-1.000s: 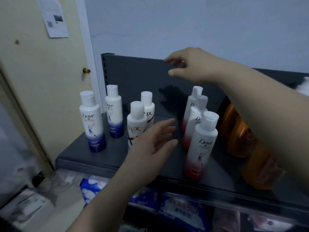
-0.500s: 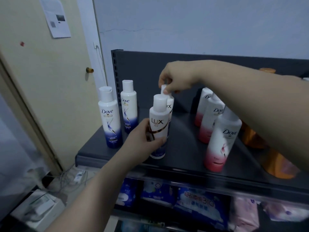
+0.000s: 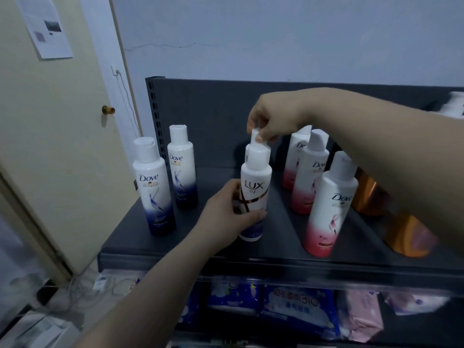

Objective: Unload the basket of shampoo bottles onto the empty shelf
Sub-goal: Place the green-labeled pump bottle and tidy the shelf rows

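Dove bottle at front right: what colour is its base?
The Dove bottle fades from white to pinkish red at its base; head view.

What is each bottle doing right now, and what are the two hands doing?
front Lux bottle: upright on the shelf, gripped round its side by the left hand
back Lux bottle: upright behind it, cap pinched by the right hand
blue Dove bottles: two, upright, caps on
pink Dove bottles: three, upright in a row, caps on
orange bottles: on the shelf, blurred, partly hidden
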